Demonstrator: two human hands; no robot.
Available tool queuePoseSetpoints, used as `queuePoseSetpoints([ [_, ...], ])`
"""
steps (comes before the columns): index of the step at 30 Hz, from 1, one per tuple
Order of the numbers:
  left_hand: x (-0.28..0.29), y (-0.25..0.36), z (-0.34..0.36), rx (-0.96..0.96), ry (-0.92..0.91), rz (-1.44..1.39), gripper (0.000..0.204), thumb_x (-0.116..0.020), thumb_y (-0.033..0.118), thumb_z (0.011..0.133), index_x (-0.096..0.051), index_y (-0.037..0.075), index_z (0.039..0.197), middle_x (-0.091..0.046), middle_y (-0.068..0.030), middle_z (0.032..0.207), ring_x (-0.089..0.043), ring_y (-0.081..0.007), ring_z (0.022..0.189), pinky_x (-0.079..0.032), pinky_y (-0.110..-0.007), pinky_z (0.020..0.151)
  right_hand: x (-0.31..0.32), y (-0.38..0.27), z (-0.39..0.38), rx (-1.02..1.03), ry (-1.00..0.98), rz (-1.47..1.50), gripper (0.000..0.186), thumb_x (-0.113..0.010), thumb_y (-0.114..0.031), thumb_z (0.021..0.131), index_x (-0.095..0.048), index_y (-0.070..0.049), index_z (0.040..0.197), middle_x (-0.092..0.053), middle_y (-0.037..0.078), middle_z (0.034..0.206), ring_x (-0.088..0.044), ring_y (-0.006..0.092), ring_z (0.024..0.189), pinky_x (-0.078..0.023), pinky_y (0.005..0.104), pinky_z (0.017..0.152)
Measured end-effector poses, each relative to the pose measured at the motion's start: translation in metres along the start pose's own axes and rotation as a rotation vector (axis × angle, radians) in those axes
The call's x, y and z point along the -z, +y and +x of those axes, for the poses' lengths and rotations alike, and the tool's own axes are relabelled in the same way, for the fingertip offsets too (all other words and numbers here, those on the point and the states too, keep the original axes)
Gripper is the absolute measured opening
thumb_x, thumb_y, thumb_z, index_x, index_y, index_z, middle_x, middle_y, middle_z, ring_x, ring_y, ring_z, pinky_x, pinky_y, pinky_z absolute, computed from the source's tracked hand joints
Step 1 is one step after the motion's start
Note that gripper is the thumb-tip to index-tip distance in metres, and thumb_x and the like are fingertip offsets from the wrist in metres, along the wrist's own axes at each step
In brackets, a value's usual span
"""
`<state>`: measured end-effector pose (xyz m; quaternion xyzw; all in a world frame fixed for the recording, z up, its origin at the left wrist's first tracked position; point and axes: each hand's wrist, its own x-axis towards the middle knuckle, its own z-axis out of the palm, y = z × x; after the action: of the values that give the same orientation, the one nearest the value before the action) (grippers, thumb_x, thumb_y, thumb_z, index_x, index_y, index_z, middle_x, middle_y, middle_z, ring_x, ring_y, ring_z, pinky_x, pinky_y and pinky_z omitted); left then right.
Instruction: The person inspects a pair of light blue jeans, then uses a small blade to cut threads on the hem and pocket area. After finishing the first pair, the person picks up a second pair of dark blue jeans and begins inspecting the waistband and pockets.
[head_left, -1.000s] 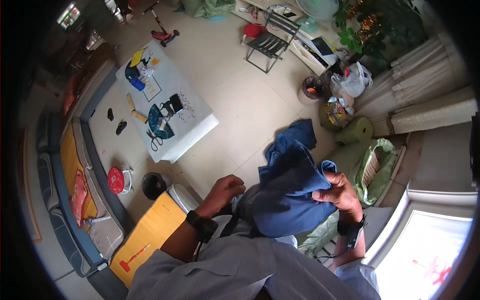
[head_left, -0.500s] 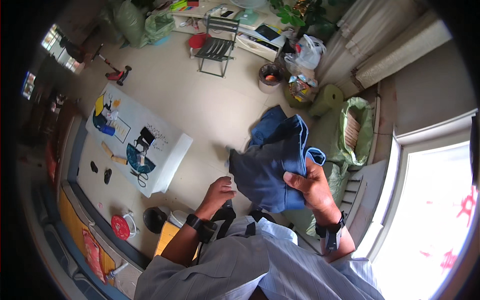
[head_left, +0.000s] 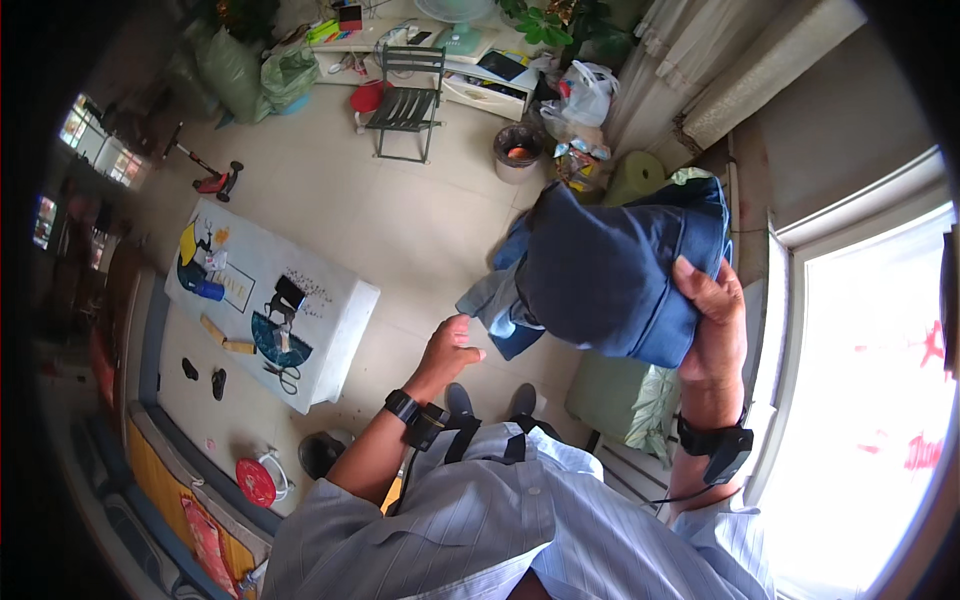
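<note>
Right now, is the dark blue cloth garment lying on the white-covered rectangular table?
No, the right hand holds the garment up, well to the right of the table.

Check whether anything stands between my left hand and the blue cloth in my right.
Nothing visible blocks it. Your left hand is close to the left end of the blue cloth, where some pale cloth juts toward it; whether they touch, I can't tell.
</note>
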<state>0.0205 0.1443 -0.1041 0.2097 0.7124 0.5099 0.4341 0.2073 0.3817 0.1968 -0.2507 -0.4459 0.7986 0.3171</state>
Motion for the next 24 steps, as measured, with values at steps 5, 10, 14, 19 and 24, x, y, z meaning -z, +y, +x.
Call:
queuePoseSetpoints([
  [5,-0.008,0.030,0.005,-0.040,-0.118,0.019,0.086,-0.085,0.010,0.078,-0.043,-0.005,0.152,-0.055,-0.0238,0.145,-0.053,-0.0343,0.136,-0.052,-0.043,0.106,-0.009,-0.018,-0.007,0.100,0.025,0.005,0.032,-0.066,-0.005,0.096,-0.061,0.007,0.125,-0.074,0.018,0.112,-0.077,0.0253,0.094,-0.065,0.0389,0.087],
  [10,-0.033,0.012,0.020,-0.260,-0.228,0.082,0.090,-0.088,0.020,0.077,-0.043,-0.003,0.152,-0.053,-0.0236,0.146,-0.050,-0.0367,0.139,-0.045,-0.044,0.112,-0.034,-0.029,-0.010,0.124,-0.044,0.071,0.031,-0.064,-0.008,0.099,-0.061,0.009,0.125,-0.074,0.018,0.113,-0.077,0.0259,0.094,-0.065,0.0373,0.085],
  [14,-0.057,0.062,0.015,-0.459,-0.387,0.270,0.082,-0.089,0.026,0.074,-0.053,0.001,0.144,-0.057,-0.0220,0.142,-0.052,-0.0386,0.134,-0.044,-0.044,0.112,-0.053,-0.054,-0.032,0.200,-0.123,0.196,0.030,-0.062,-0.011,0.103,-0.062,0.010,0.125,-0.074,0.018,0.112,-0.077,0.0245,0.092,-0.065,0.0352,0.084],
  [19,-0.094,0.053,0.020,-0.527,-0.395,0.383,0.063,-0.085,0.028,0.079,-0.064,0.007,0.135,-0.061,-0.0187,0.142,-0.055,-0.0383,0.132,-0.043,-0.046,0.114,-0.055,-0.082,-0.044,0.266,-0.629,0.268,0.036,-0.052,-0.013,0.108,-0.060,0.010,0.135,-0.069,0.020,0.132,-0.067,0.0250,0.122,-0.047,0.0375,0.113],
  [24,-0.124,0.066,-0.002,-0.541,-0.724,0.333,0.037,-0.072,0.021,0.096,-0.068,0.003,0.128,-0.071,-0.0171,0.128,-0.066,-0.0334,0.118,-0.049,-0.042,0.105,-0.050,-0.083,-0.046,0.306,-0.403,0.227,0.030,-0.054,-0.013,0.107,-0.063,0.008,0.126,-0.071,0.018,0.121,-0.070,0.0240,0.111,-0.053,0.0365,0.103],
])
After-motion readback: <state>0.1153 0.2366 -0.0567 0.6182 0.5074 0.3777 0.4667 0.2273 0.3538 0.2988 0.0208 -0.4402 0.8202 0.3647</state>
